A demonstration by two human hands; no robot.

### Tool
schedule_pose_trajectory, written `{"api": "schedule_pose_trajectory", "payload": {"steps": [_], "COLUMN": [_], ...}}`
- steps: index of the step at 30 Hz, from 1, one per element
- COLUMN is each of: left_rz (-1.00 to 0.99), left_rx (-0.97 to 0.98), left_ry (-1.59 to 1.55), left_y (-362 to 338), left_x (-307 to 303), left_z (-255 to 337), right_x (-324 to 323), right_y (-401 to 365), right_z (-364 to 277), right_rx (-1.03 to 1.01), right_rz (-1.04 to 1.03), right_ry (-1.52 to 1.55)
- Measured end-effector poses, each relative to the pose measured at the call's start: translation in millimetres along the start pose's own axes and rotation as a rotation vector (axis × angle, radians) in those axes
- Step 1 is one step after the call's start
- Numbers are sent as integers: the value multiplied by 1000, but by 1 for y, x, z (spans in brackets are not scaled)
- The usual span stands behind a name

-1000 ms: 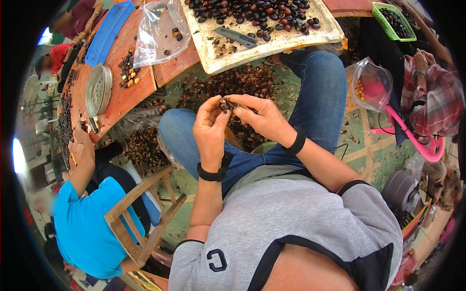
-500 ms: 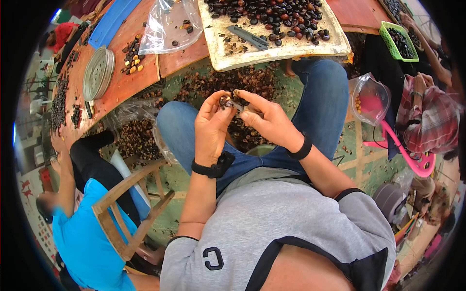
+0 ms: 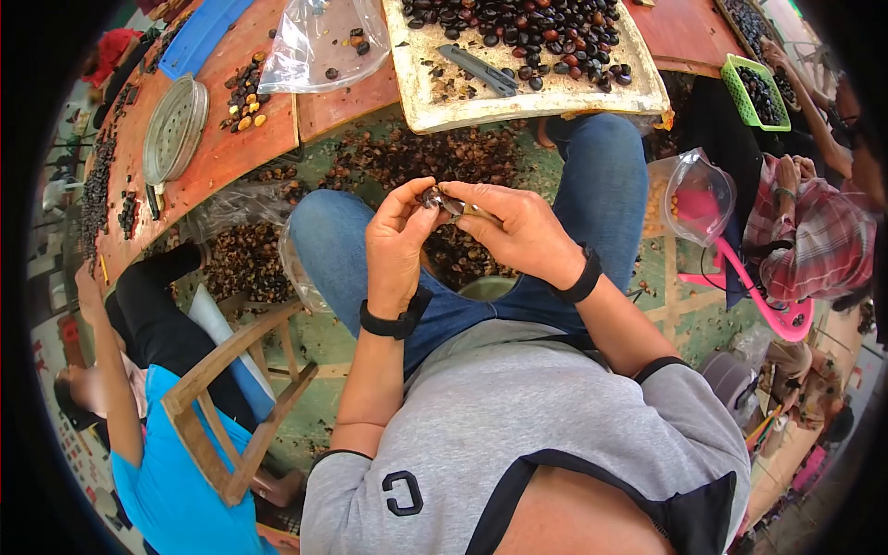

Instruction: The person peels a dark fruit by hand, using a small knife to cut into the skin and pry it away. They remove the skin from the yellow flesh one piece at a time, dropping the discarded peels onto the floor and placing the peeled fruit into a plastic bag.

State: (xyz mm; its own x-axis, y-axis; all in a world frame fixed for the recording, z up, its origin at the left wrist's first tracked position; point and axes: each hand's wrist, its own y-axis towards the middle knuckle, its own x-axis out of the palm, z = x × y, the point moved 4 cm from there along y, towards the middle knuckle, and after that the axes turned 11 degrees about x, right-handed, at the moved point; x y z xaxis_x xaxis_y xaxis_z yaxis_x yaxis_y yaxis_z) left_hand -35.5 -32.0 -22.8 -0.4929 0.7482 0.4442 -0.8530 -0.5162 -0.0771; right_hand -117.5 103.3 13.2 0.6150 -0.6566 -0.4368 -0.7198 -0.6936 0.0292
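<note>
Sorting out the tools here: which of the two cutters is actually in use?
The cutter in the right hand, its blade against the dark nut pinched by the left hand. The other cutter lies untouched on the white board.

One white tray (image 3: 555,100) carries one grey cutter (image 3: 476,70) and dark nuts (image 3: 527,28) too many to count. One left hand (image 3: 398,245) and one right hand (image 3: 518,231) wear two black wristbands (image 3: 393,324) and pinch one nut (image 3: 428,196) and one small blade (image 3: 455,205). One metal sieve (image 3: 173,129), one green basket (image 3: 737,91), one wooden chair (image 3: 236,350)
</note>
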Motion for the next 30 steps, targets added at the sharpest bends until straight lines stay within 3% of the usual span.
{"api": "schedule_pose_trajectory", "payload": {"steps": [11, 15, 18, 19, 22, 27, 29, 30], "left_rz": [107, 112, 86, 97, 44, 35, 28, 28], "left_rx": [118, 105, 66, 65, -63, -51, -65, -67], "left_ry": [177, 101, -17, -24, -148, -179, -72, -71], "left_y": [-1, -2, -5, -9, -15, -3, -1, -1], "left_x": [-7, -16, -21, -22, -20, -36, -34, -35], "left_z": [-9, -16, -23, -25, -31, -24, -16, -16], "right_x": [34, 44, 48, 50, 44, 37, 35, 28], "right_y": [-4, -4, -3, 0, 7, 1, -1, 0], "right_z": [8, 13, 21, 42, 45, 39, 34, 24], "right_rx": [82, 72, 250, 468, 702, 736, 353, 400], "right_rz": [93, 105, 86, 83, 6, -137, -117, -189], "right_ry": [-108, 23, 255, 398, 801, 609, 171, 43]}}
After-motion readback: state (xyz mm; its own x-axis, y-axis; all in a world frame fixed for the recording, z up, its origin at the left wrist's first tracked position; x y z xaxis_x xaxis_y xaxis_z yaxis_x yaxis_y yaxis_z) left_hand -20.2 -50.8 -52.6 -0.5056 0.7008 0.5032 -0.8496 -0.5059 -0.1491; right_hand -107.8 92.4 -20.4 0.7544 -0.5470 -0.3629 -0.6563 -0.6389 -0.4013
